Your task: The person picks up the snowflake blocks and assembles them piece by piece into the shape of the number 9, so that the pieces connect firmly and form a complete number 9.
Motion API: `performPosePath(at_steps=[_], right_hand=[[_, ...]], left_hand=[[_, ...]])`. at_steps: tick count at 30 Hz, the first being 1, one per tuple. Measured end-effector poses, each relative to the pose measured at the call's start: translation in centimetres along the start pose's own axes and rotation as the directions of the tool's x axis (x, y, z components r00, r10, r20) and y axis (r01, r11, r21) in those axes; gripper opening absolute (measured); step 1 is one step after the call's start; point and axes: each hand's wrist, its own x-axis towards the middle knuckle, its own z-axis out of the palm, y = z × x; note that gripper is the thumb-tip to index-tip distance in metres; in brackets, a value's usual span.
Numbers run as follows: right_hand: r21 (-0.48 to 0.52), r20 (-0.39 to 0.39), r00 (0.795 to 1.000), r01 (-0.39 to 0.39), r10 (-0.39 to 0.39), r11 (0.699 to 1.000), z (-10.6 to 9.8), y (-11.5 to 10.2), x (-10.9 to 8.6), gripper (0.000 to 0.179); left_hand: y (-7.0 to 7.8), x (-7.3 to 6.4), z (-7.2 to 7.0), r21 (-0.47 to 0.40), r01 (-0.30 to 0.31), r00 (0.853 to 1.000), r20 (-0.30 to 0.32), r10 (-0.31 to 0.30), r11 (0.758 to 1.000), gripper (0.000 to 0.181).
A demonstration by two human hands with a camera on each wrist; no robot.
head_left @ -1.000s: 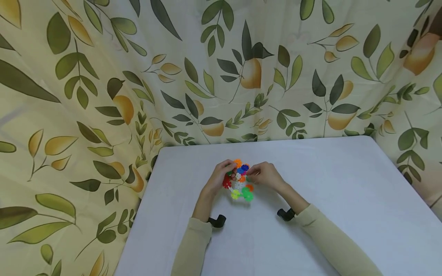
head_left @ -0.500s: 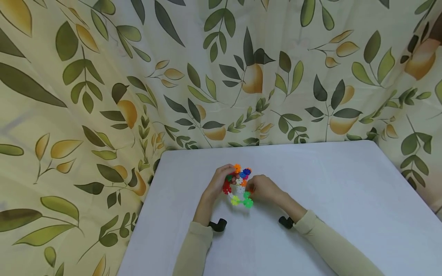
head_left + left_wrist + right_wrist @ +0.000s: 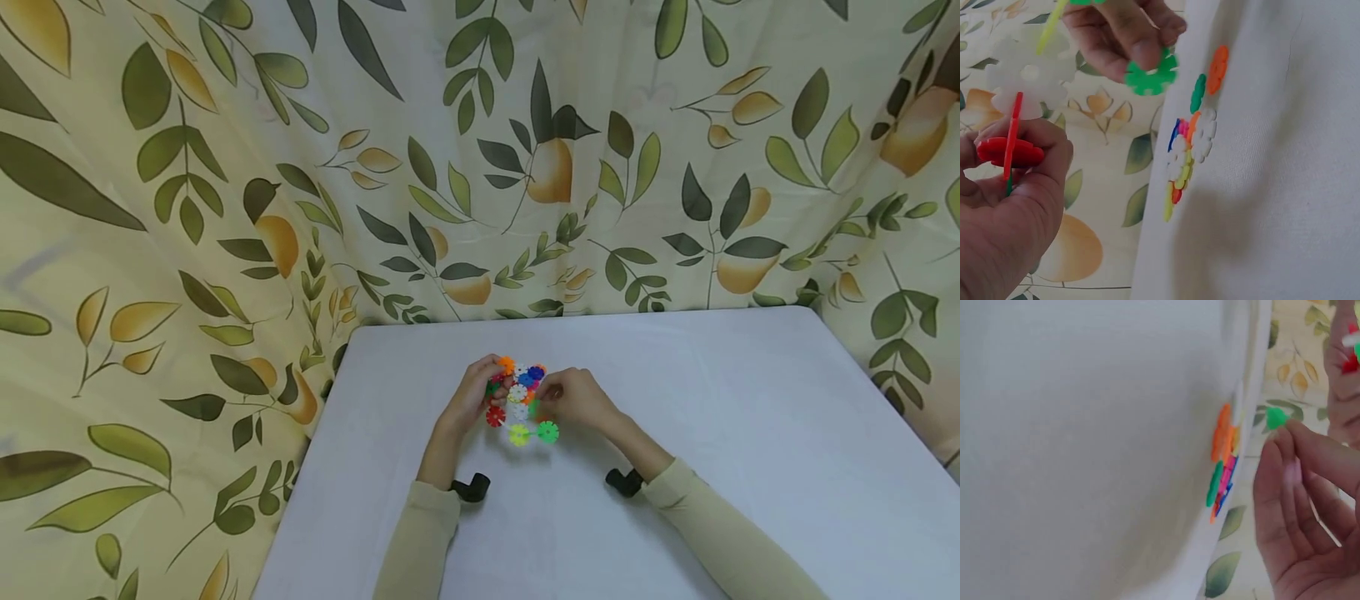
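Notched plastic snowflake discs are joined in a chain, which my left hand (image 3: 472, 392) holds by its red end. In the left wrist view, the chain runs from a red disc (image 3: 1013, 152) through a large-looking white disc (image 3: 1029, 72) to a yellow one (image 3: 1052, 26), seen edge-on. A bright green disc (image 3: 548, 432) ends it in the head view. My right hand (image 3: 576, 396) pinches a separate green disc (image 3: 1150, 76) between thumb and fingers, close to the chain but apart from it. In the right wrist view this green disc (image 3: 1277, 417) shows at the fingertips.
Loose discs lie on the white table (image 3: 675, 375) beyond and between the hands, among them an orange disc (image 3: 1217, 69), a dark green disc (image 3: 1197, 94) and a white disc (image 3: 1204, 134). A leaf-patterned curtain (image 3: 480, 167) hangs behind the table.
Over the last half second my right hand rises slightly from the table with a green disc at its fingertips. The chain has turned, its green end shifting right.
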Motion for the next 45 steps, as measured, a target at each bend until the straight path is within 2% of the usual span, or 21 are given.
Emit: performPosePath(at_steps=[4, 8, 12, 15, 24, 30, 39, 45], right_hand=[[0.114, -0.102, 0.995, -0.009, 0.021, 0.993, -0.8, -0.4, 0.2, 0.007], [0.225, -0.203, 0.979, 0.049, -0.002, 0.973, -1.4, -1.0, 0.3, 0.007], [0.248, -0.302, 0.951, 0.146, -0.067, 0.958, -1.6, -1.5, 0.3, 0.009], [0.244, -0.344, 0.932, 0.205, -0.113, 0.948, -1.6, -1.8, 0.3, 0.009], [0.253, -0.373, 0.912, 0.274, -0.168, 0.928, -1.2, -2.2, 0.5, 0.01], [0.265, -0.371, 0.917, 0.256, -0.146, 0.93, -0.9, -2.2, 0.5, 0.01], [0.265, -0.396, 0.912, 0.221, -0.103, 0.939, -1.0, -2.7, 0.4, 0.009], [0.313, -0.41, 0.905, 0.255, -0.112, 0.915, -1.4, -4.2, -0.4, 0.008]], left_hand=[[0.1, 0.1, 0.0, -0.01, 0.011, 1.0, -0.002, -0.011, 1.0, 0.014], [0.2, 0.2, 0.0, -0.005, 0.026, 0.999, -0.03, -0.026, 1.0, 0.015], [0.2, 0.0, 0.2, 0.001, 0.03, 0.999, -0.043, -0.029, 1.0, 0.016], [0.1, 0.0, 0.4, -0.006, 0.025, 0.999, -0.034, -0.025, 1.0, 0.016], [-0.1, 0.0, 0.5, -0.004, 0.016, 1.0, -0.004, -0.016, 1.0, 0.018], [-0.3, 0.1, 0.6, -0.016, 0.038, 0.999, 0.019, -0.038, 0.999, 0.017], [-0.5, 0.2, 1.2, -0.036, 0.0, 0.996, 0.088, 0.003, 0.999, 0.018], [-0.5, 0.1, 1.7, -0.09, -0.005, 0.994, 0.111, 0.015, 0.996, 0.018]])
